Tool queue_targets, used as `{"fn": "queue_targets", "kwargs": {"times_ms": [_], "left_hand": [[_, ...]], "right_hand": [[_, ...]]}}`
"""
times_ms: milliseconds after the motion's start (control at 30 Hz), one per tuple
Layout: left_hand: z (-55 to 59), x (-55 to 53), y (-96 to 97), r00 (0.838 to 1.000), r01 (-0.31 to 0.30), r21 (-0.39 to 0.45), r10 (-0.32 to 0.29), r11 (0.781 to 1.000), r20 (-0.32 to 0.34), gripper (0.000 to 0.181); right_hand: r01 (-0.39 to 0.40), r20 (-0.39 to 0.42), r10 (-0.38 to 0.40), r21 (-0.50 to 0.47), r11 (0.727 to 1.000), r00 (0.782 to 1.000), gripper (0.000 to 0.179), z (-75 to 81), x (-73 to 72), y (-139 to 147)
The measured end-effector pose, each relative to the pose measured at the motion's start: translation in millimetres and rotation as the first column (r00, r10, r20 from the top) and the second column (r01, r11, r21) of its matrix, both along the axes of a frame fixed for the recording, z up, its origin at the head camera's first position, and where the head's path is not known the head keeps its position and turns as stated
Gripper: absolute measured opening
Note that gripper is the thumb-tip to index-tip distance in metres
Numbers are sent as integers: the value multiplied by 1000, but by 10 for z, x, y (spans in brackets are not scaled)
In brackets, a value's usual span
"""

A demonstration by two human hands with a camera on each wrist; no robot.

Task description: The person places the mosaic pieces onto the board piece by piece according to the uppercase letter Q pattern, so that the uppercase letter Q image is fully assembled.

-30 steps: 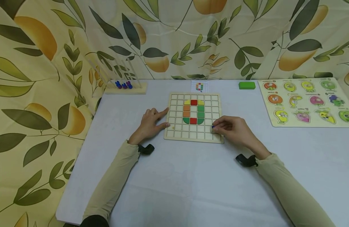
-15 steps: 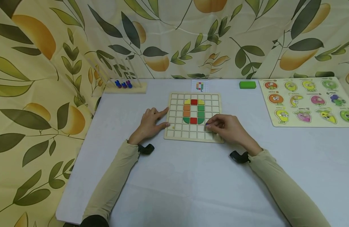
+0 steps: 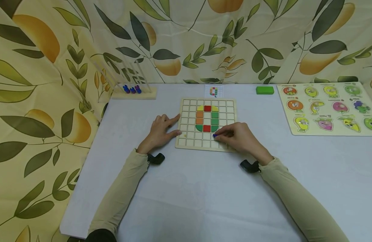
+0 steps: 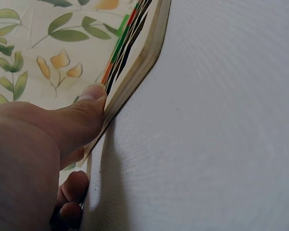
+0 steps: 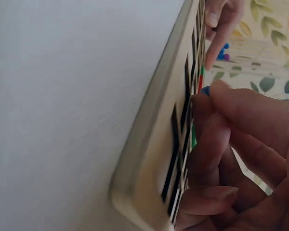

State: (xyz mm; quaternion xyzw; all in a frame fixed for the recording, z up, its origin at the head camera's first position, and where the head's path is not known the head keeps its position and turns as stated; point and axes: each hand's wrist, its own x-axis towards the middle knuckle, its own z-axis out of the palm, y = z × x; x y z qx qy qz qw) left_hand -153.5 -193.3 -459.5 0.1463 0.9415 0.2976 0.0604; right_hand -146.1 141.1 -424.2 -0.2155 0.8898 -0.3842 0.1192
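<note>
A square wooden grid board [image 3: 190, 144] lies on the white table, with red, yellow, orange and green tiles [image 3: 206, 128] set in a ring on it. My left hand [image 3: 158, 133] rests at its left edge, thumb and forefinger stretched apart against the rim; in the left wrist view the thumb [image 4: 89, 103] presses the board's edge. Between thumb and forefinger my right hand [image 3: 240, 136] pinches a small blue tile [image 3: 215, 135], low over the squares just under the ring's lower right corner. Only a bit of that blue tile [image 5: 205, 90] shows in the right wrist view.
Behind the board lies a small pattern card [image 3: 214, 91]. A wooden stand with rods and blue and purple beads [image 3: 132, 89] is at the back left. A green block [image 3: 264, 90] and a fruit puzzle board [image 3: 325, 111] lie at the back right.
My right hand has moved left across the board with the blue tile, from near its right edge to below the ring. The left hand has stayed in place.
</note>
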Motion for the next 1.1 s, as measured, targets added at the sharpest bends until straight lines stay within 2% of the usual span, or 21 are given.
{"fn": "queue_targets", "kwargs": {"times_ms": [200, 400, 700, 1100], "left_hand": [[2, 0, 1, 1000, 5, 3, -5, 1000, -2, 71], [0, -7, -2, 999, 17, -10, -18, 1000, -32, 71], [2, -2, -2, 999, 17, -15, -18, 1000, -39, 71], [-3, 1, 2, 1000, 7, -15, -7, 1000, -21, 71]], "right_hand": [[-15, -20, 15, 9, 1000, 1000, 14, 52, 28, -37], [-17, -60, 20, 52, 999, 998, 15, 54, 43, -83], [1, -66, 7, 115, 993, 998, 14, 42, 37, -98], [-13, -58, 20, 120, 993, 998, 9, 29, 25, -76]]}}
